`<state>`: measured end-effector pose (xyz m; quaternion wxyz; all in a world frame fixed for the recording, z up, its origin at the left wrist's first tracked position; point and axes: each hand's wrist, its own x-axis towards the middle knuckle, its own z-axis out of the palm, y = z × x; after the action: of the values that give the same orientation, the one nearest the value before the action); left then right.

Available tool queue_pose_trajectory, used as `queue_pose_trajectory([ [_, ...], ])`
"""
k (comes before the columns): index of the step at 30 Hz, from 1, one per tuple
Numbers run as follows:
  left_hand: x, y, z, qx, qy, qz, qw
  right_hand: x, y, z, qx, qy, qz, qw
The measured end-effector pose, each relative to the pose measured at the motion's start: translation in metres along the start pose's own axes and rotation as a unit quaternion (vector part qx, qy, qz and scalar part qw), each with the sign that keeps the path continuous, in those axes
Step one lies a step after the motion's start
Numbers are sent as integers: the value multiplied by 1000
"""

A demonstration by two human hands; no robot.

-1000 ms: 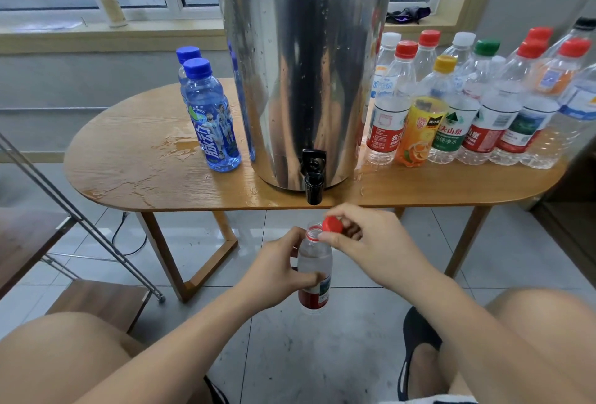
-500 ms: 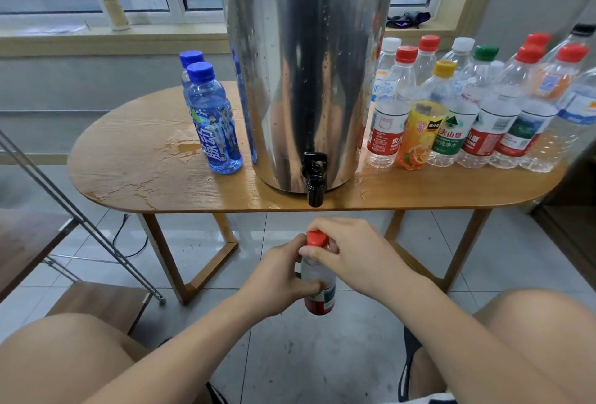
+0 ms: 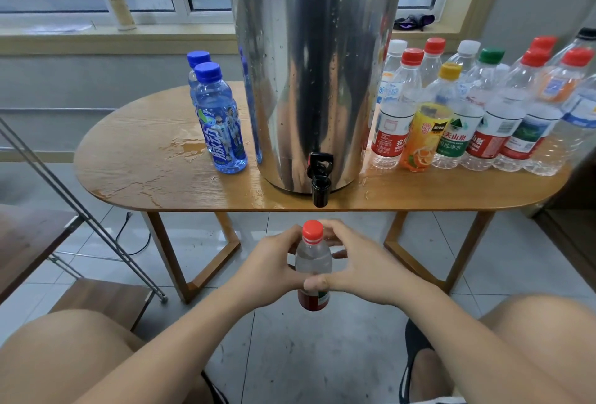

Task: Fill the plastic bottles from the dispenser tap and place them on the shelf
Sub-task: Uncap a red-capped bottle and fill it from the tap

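Now that the cap (image 3: 312,231) is back on the bottle (image 3: 313,261), your left grip (image 3: 274,270) and right grip (image 3: 361,271) clasp it; shelve next.

On my feed I read 脉动 in white down the front blue bottle (image 3: 222,128) on the surface (image 3: 129,158). Further right, a red-label bottle (image 3: 392,132) shows 农, a green-label bottle (image 3: 453,142) shows 夫山泉 over 纯净水, and a second red-label bottle (image 3: 483,144) shows 山泉. I can't make out the held bottle's (image 3: 313,261) label.

Wet table (image 3: 129,152): dispenser (image 3: 316,81), blue bottles (image 3: 222,126), bottle row (image 3: 451,132).
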<state>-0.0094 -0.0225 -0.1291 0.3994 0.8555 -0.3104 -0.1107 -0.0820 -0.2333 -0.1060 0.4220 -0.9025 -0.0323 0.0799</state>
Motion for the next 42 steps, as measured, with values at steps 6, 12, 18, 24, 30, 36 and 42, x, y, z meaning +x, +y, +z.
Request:
queue_pose_trajectory([
  [6,-5,-3,-9,-31,9,-12,999,7,14,32,26,-28,33,999],
  [12,-10,2,-27,-76,-36,-7,996,13,14,49,14,29,21,999],
  [18,-12,16,-51,-57,94,56,992,13,18,59,4,55,36,998],
  [24,-8,19,-54,22,104,100,989,13,17,62,-32,40,50,997],
  [30,-12,21,-67,-20,-14,90,996,15,22,63,-53,32,57,996],
  [36,-8,20,-63,158,73,56,983,16,19,62,-65,23,54,996],
  [42,-7,21,-64,137,49,82,986,14,19,60,-74,34,57,995],
])
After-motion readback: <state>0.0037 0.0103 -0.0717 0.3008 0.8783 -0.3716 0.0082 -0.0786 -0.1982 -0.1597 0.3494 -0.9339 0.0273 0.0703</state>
